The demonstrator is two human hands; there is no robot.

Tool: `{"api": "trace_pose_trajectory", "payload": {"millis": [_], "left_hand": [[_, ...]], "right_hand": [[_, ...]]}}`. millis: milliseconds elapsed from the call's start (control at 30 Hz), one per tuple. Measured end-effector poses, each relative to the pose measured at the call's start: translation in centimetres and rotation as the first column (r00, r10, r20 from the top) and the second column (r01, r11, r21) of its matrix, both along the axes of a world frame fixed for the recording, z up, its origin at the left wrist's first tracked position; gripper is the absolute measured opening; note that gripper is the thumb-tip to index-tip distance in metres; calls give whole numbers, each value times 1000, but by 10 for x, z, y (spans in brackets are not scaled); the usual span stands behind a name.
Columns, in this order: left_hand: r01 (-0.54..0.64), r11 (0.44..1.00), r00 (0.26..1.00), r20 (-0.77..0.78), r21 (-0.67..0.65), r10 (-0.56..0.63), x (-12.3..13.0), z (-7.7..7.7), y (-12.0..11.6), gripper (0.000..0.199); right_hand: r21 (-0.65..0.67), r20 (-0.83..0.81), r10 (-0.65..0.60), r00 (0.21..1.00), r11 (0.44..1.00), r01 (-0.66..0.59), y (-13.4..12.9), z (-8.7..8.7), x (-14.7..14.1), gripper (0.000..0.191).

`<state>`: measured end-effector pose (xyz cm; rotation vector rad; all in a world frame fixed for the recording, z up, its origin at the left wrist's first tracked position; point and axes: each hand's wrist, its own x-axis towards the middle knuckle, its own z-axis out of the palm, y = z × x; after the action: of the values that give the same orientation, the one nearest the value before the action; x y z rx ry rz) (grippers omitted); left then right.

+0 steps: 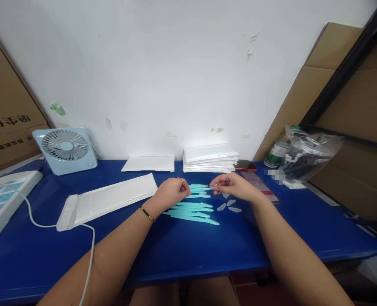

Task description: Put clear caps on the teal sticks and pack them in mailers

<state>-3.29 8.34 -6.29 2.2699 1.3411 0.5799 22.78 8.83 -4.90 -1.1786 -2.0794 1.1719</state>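
Several teal eyebrow razors [193,214] lie side by side on the blue table, their blade ends to the right. My left hand [174,191] pinches one razor by its handle at the back of the row. At that razor's blade end, my right hand [233,186] pinches a small clear blade cap [214,187]. Whether the cap is on the blade or just touching it, I cannot tell. Several loose clear caps [231,202] are scattered just below my right hand.
A long white padded envelope [108,199] lies left of my left hand. Further white envelopes [209,155] are stacked by the wall. Phones [261,187] lie at right, near a bottle [276,154] and plastic bag [312,153]. A fan [66,148] and white cable [92,250] are at left.
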Motion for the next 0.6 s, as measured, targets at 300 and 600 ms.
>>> {"api": "trace_pose_trajectory", "payload": {"millis": [300, 600], "left_hand": [[-30, 999, 999, 40, -22, 31, -2, 0, 2, 21], [11, 998, 999, 49, -58, -8, 2, 4, 0, 25]], "right_hand": [[36, -71, -44, 997, 998, 47, 2, -4, -4, 28], [12, -139, -6, 990, 1000, 8, 2, -10, -14, 31]]}}
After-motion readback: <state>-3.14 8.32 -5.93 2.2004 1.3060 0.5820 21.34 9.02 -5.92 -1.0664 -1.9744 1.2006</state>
